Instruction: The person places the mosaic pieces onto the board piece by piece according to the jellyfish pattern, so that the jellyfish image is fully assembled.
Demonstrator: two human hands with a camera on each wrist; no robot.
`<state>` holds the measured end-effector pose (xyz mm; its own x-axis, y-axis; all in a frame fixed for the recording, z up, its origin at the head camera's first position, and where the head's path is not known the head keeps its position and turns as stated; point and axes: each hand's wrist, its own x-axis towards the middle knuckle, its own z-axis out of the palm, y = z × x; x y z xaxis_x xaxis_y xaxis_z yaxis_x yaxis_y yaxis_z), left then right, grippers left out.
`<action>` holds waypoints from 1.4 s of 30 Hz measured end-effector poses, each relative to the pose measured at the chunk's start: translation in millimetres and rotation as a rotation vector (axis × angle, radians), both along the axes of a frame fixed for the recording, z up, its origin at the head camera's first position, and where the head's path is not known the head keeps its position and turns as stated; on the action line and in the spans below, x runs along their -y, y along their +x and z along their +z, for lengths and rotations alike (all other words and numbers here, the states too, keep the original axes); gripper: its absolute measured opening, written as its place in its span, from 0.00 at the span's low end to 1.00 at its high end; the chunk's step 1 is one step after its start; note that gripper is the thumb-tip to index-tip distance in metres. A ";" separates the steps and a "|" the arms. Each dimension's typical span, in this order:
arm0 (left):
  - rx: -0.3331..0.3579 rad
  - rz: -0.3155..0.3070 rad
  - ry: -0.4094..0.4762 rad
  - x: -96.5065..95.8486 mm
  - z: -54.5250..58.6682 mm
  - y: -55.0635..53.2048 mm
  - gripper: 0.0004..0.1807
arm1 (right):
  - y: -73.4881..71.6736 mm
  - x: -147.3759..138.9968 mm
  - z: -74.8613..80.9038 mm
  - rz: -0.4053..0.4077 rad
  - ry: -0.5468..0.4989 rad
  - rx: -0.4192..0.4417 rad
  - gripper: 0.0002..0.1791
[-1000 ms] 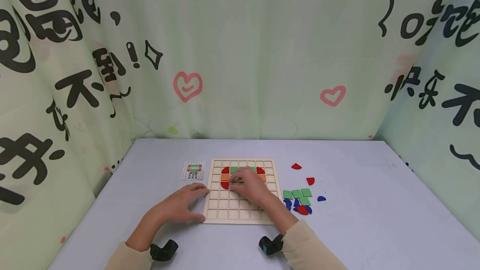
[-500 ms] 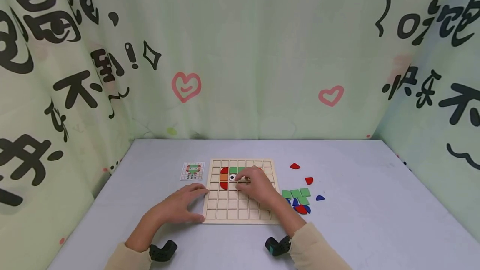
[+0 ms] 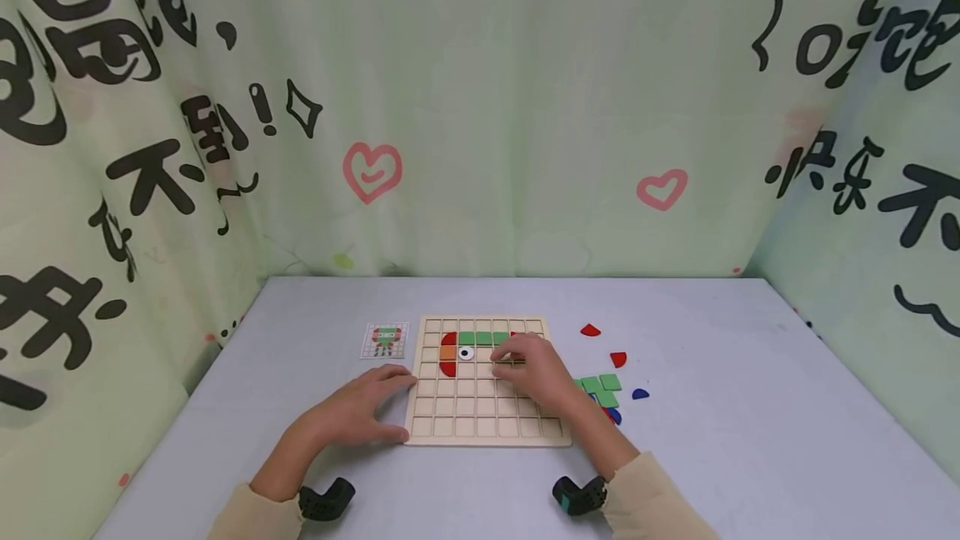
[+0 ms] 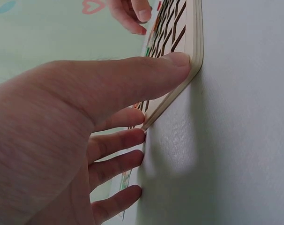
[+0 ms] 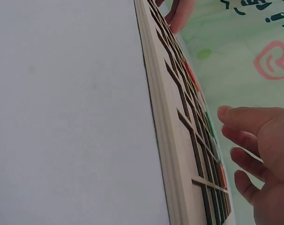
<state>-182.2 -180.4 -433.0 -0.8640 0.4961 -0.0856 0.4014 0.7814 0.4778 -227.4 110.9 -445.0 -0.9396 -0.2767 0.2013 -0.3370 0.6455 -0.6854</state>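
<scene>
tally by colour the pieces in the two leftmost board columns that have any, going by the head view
Red quarter-circle pieces: 2
Orange square: 1
Green square: 1
White eye tile: 1
Total: 5

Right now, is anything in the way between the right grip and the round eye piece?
Nothing visible: the right grip is to the right of the eye piece, and only bare wooden grid board shows between them.
</scene>
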 end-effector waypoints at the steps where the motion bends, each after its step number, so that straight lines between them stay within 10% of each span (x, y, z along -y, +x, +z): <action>1: -0.002 -0.001 0.000 -0.1 0.2 -0.1 0.40 | -0.3 -1.8 -0.2 -0.008 0.002 0.005 0.06; 42: -0.002 -0.006 -0.004 0.1 -2.1 -1.8 0.40 | 16.8 -98.9 -1.8 -0.132 0.169 0.000 0.08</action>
